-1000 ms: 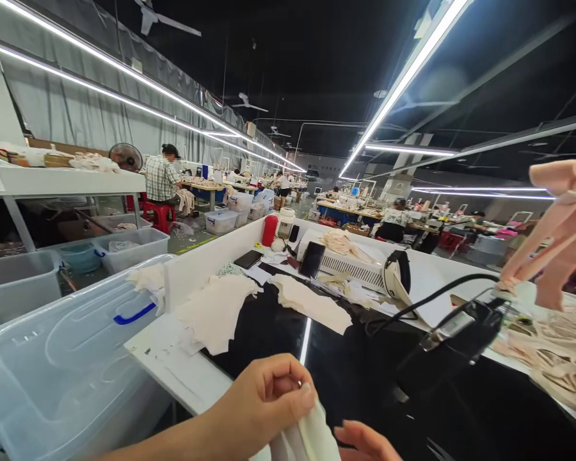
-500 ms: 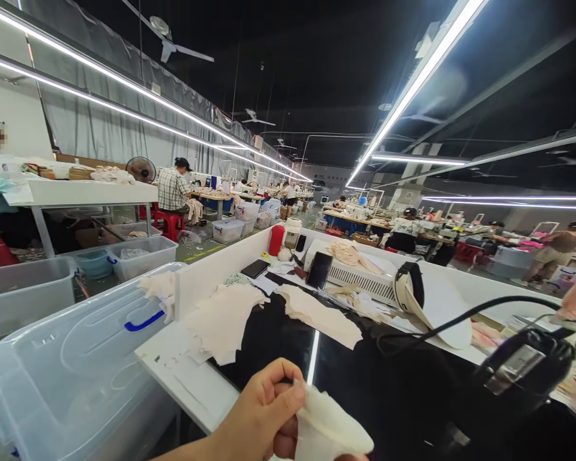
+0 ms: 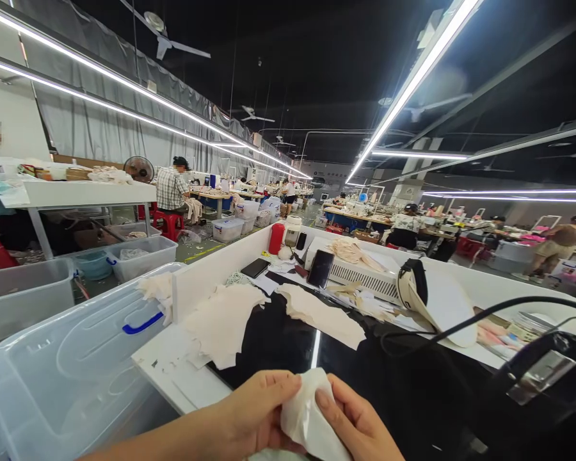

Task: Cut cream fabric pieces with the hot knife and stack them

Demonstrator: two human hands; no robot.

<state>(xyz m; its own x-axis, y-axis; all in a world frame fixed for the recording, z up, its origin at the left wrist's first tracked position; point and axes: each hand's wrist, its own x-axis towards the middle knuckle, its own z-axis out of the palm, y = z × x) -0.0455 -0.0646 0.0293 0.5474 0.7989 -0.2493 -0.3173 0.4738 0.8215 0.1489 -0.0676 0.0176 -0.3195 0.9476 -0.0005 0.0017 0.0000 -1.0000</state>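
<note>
Between my two hands is a small cream fabric piece point(image 3: 312, 410), folded and held over the glossy black work surface point(image 3: 403, 390). My left hand point(image 3: 264, 410) pinches its left edge between thumb and fingers. On the other side, my right hand point(image 3: 355, 416) grips it with the thumb pressed on top. Beyond my hands lie a stack of cream cut fabric pieces point(image 3: 321, 310) and a wider spread of the same cloth point(image 3: 225, 320) to the left. The lower part of the held piece runs out of view.
A clear lidded plastic bin point(image 3: 77, 358) stands at the left. Two phones point(image 3: 320, 269), a red container point(image 3: 276, 238) and a white cap point(image 3: 417, 288) lie toward the back. At the right, a black device point(image 3: 542, 378) trails a cable. Other people sit at tables farther off.
My right hand has come up from the lower edge and now holds the fabric's right side. The piece is turned more upright. Another hand at the far right has mostly left view.
</note>
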